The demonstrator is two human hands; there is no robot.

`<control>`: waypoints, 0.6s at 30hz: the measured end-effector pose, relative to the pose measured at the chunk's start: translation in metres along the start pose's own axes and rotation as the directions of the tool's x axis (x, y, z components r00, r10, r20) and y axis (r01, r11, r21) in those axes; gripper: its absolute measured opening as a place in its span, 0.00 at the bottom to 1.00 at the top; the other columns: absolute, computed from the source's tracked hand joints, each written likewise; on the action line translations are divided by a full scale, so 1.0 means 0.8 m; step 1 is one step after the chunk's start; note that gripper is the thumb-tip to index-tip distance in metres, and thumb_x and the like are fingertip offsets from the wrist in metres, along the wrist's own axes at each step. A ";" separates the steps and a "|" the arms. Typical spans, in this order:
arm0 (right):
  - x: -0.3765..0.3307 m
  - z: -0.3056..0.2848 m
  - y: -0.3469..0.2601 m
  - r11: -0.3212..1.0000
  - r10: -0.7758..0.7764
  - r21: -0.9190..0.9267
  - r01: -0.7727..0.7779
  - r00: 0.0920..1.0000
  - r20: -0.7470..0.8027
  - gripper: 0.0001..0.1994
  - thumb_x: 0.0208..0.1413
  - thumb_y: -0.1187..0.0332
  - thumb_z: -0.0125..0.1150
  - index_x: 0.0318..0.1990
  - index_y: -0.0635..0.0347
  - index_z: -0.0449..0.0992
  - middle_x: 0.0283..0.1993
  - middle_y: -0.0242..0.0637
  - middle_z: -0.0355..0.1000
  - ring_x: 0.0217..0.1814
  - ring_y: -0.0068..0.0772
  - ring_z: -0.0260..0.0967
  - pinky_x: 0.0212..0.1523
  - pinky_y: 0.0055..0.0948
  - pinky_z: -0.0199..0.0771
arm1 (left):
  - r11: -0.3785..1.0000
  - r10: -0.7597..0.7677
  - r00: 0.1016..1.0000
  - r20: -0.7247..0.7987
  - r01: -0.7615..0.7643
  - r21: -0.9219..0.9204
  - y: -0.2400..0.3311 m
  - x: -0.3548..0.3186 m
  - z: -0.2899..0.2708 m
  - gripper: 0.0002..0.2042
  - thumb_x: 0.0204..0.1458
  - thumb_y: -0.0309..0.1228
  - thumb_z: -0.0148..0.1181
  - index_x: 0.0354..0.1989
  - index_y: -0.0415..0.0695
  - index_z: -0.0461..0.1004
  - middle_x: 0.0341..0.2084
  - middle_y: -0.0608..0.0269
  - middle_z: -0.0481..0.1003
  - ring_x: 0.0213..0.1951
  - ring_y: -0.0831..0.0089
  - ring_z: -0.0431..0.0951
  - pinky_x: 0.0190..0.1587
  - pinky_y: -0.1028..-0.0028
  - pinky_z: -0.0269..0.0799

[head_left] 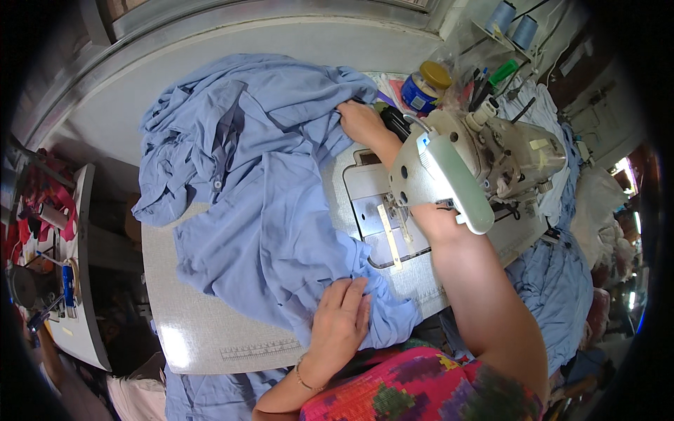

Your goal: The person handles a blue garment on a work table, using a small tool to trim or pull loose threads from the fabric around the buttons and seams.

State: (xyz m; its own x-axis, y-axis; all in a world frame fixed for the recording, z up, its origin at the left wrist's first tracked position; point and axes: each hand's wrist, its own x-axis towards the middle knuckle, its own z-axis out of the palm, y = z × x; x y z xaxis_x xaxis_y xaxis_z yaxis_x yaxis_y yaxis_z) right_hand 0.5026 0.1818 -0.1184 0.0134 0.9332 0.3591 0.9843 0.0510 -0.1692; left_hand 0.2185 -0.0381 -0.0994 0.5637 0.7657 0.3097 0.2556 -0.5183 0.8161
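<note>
A light blue shirt with a small button lies bunched and spread over the left part of the sewing table. My left hand is closed on its near edge, fingers together on the folded cloth. Reaching behind the needle of the sewing machine, my right arm ends at the shirt's far side. There my right hand grips the cloth, its fingertips partly hidden in the fabric. The needle plate sits bare of the shirt, just right of it, under the lit machine head.
A jar with a yellow lid stands behind the machine, beside pens and a green marker. Thread cones sit on a rack at the far right. More blue garments hang at the right. Another worktable stands at the left.
</note>
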 end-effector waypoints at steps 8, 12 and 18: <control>0.029 -0.017 0.001 0.929 0.316 -0.201 -0.310 0.949 -0.004 0.13 0.53 0.72 0.44 0.42 0.63 0.72 0.42 0.51 0.72 0.47 0.51 0.70 0.44 0.46 0.71 | 0.999 -0.036 0.999 -0.005 0.036 0.016 -0.002 0.002 -0.002 0.13 0.45 0.21 0.59 0.41 0.38 0.71 0.33 0.51 0.71 0.35 0.54 0.72 0.38 0.65 0.69; 0.031 -0.018 0.015 0.845 0.423 -0.357 -0.398 0.906 -0.010 0.13 0.54 0.72 0.44 0.45 0.64 0.71 0.47 0.52 0.70 0.49 0.46 0.70 0.44 0.45 0.72 | 0.999 -0.045 0.999 -0.008 0.045 0.024 -0.001 0.002 -0.003 0.12 0.45 0.21 0.59 0.41 0.38 0.71 0.33 0.51 0.71 0.35 0.54 0.72 0.38 0.65 0.69; 0.032 -0.017 0.011 0.880 0.340 -0.348 -0.322 0.940 -0.010 0.11 0.53 0.73 0.44 0.42 0.65 0.70 0.39 0.50 0.74 0.43 0.48 0.73 0.38 0.45 0.73 | 0.999 -0.027 1.000 0.013 0.027 0.026 -0.004 0.001 -0.002 0.13 0.48 0.23 0.57 0.43 0.37 0.70 0.34 0.50 0.69 0.35 0.53 0.71 0.38 0.63 0.68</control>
State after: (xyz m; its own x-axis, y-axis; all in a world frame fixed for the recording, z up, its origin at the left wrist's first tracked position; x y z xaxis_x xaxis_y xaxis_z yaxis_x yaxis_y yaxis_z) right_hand 0.5142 0.2013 -0.0982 0.3492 0.8912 0.2896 0.9235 -0.3797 0.0547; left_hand 0.2171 -0.0353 -0.1007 0.5670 0.7743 0.2809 0.2909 -0.5073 0.8112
